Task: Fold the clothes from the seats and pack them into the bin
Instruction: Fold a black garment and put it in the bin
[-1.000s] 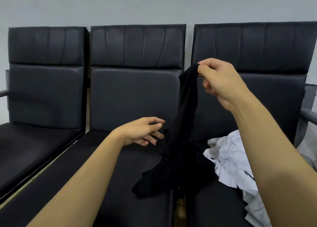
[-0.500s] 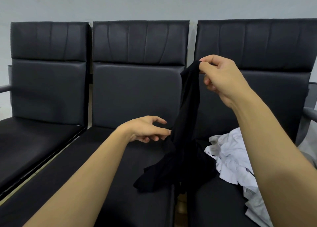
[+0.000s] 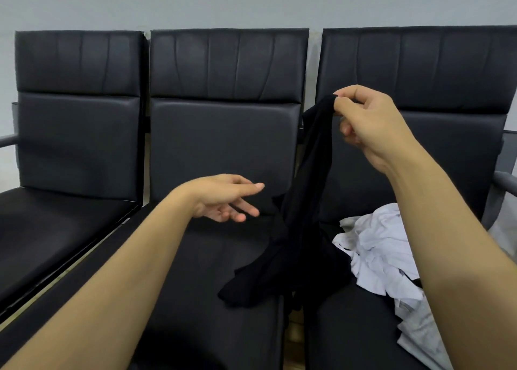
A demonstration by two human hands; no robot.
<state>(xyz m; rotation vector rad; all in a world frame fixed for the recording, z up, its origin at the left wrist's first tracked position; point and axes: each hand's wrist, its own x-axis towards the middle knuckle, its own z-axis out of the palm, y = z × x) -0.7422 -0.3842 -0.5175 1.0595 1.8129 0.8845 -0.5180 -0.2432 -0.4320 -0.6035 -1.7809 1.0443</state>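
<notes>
Step in hand: lifting black garment (image 3: 313, 201) for folding. Right hand (image 3: 369, 123) fingers pinched on its top end, high; lower end trailing across middle seat (image 3: 195, 285) and right seat. Left hand (image 3: 223, 199) fingers apart, empty, just beside cloth. White clothes (image 3: 377, 252) heaped right. Bin unseen. Next: left-hand grasp of the cloth, spread flat

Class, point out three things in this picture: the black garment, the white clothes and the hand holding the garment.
black garment (image 3: 313, 179), head view, on its hanging middle.
white clothes (image 3: 377, 246), head view, on the crumpled heap.
right hand (image 3: 372, 126), head view, on its back.
</notes>
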